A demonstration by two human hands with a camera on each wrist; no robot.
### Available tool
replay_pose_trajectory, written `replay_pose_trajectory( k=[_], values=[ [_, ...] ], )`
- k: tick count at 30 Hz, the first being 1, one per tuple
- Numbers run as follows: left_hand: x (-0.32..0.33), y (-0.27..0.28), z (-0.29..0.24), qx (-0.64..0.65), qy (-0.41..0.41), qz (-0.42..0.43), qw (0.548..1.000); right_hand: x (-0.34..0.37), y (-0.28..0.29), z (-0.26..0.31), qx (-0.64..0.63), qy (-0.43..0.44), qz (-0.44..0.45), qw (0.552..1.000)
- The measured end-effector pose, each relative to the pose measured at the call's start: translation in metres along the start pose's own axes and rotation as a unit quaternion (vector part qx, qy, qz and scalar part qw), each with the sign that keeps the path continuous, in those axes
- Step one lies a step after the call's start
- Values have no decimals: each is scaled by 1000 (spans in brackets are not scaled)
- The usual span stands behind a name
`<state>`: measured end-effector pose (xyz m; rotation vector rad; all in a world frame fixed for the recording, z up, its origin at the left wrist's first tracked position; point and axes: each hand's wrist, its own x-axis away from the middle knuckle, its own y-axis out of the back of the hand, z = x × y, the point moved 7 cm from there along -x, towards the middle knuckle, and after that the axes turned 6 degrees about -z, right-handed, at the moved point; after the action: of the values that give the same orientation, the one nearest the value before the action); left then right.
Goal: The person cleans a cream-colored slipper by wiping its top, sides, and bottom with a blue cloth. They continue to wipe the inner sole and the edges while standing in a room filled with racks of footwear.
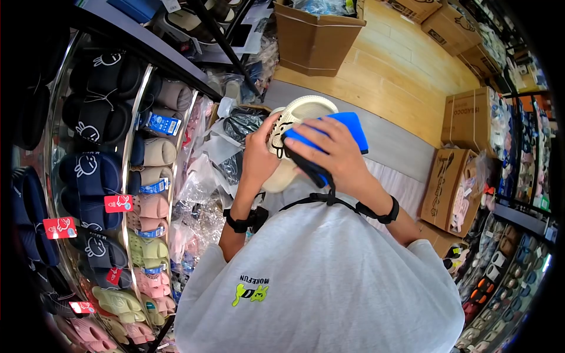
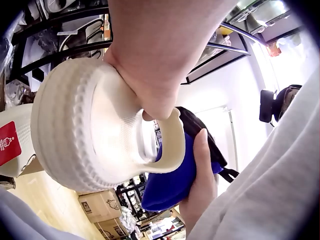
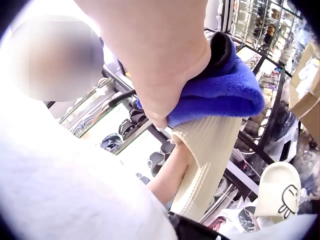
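Note:
In the head view my left hand grips a cream slide slipper by its side; a black cartoon drawing shows on its strap. My right hand holds a blue plush cloth with a black side over the slipper. From the left wrist, the slipper's ridged sole edge fills the middle, and the right thumb lies along the cloth. The right wrist view has the cloth right at the slipper's edge. Another cream slipper with a cartoon face appears lower right there.
Racks of hanging slippers stand close on the left. An open cardboard box is ahead, with bagged goods heaped beside my left arm. More cartons and shoe shelves line the right side, along a wooden floor.

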<state>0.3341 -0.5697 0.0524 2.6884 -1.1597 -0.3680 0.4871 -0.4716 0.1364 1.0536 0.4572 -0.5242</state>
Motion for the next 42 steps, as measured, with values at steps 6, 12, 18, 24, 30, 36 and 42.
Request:
replay_pose_trajectory(
  k=[6, 12, 18, 24, 30, 36, 42],
  values=[
    [4, 3, 7, -3, 6, -18, 1000, -2, 0, -4, -44, 1, 43, 998],
    [4, 2, 11, -6, 5, -11, 1000, 2, -8, -3, 12, 5, 41, 999],
    [6, 4, 9, -33, 9, -10, 999, 5, -7, -1, -79, 41, 66, 994],
    [4, 2, 12, 10, 14, -10, 1000, 4, -8, 8, -26, 60, 40, 997],
    [1, 0, 3, -9, -5, -19, 1000, -1, -6, -1, -12, 42, 68, 997],
    [3, 0, 5, -8, -13, -13, 1000, 2, -7, 7, -10, 51, 67, 996],
    [3, -3, 0, -34, 0, -3, 999, 2, -2, -6, -14, 7, 66, 998]
  ],
)
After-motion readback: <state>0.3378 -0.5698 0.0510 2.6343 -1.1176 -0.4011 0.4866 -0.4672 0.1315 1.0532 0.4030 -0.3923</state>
